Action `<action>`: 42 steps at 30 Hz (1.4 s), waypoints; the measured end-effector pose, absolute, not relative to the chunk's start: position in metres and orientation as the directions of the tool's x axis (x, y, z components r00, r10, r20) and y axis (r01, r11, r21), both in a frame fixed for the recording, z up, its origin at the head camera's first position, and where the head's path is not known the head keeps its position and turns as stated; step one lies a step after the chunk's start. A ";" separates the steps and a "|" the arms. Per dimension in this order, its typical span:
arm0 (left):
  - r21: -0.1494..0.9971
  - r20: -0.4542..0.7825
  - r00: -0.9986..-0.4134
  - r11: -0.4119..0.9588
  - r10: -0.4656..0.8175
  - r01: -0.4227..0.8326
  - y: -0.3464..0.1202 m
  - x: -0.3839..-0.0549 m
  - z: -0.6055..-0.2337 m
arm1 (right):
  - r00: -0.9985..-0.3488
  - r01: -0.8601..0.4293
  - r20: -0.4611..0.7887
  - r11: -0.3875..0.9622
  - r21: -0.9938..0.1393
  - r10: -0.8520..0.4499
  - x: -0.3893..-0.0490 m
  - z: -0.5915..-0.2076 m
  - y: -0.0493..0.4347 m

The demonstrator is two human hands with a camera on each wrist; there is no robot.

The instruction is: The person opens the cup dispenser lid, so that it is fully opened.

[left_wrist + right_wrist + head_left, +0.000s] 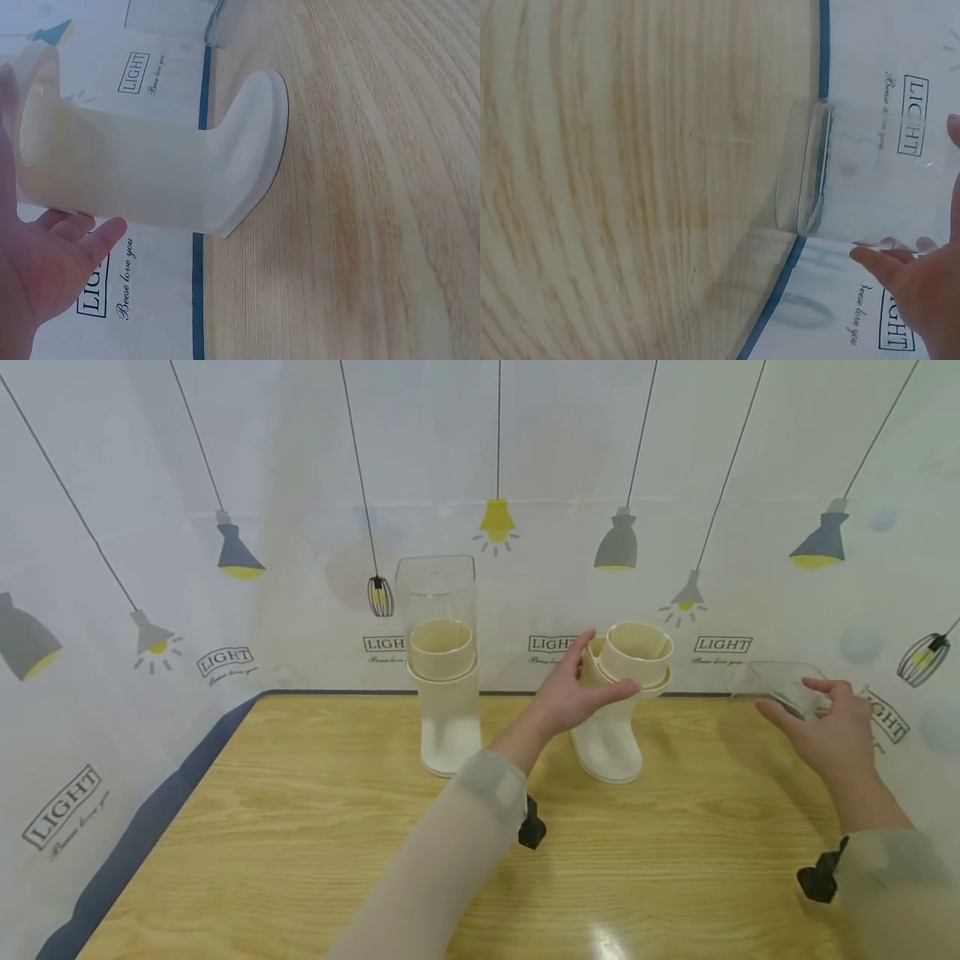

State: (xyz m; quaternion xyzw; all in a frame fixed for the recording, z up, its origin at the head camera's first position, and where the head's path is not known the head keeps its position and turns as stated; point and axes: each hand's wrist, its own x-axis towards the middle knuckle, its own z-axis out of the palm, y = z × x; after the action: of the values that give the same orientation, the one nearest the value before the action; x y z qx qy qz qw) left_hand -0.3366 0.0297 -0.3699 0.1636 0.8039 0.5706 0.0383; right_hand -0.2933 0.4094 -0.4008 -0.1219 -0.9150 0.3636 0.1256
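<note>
A cream dispenser base (607,739) stands right of centre near the table's back edge, with a round open collar on top. My left hand (572,697) grips it just below the collar, thumb across the front and fingers around the left side. In the left wrist view the base (142,165) shows its curved foot on the wood. To the right, my right hand (836,739) holds a clear plastic container (783,683) between thumb and fingers. The right wrist view shows this container (870,180) as see-through, with rounded corners.
Left of the held base, a similar cream dispenser (450,718) stands upright with a clear container (438,585) on its top. A wooden table (300,843) lies beneath, backed by a white curtain (300,460) printed with lamps.
</note>
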 end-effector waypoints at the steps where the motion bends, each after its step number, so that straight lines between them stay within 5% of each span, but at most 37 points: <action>1: 0.929 0.126 -0.944 0.297 0.306 0.220 0.030 -0.337 -0.369 | -0.939 0.124 0.150 0.711 -0.693 0.310 -0.295 -0.401 0.411; 42: 0.914 0.107 -0.943 0.343 0.314 0.218 0.033 -0.338 -0.367 | -0.952 0.065 0.173 0.720 -0.691 0.252 -0.309 -0.410 0.417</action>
State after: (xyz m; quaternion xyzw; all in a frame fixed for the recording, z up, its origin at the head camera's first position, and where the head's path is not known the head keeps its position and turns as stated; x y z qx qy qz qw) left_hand -0.3381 0.0327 -0.3674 0.1624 0.8184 0.5495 0.0438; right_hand -0.3093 0.4171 -0.4096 -0.0863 -0.9184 0.3643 0.1282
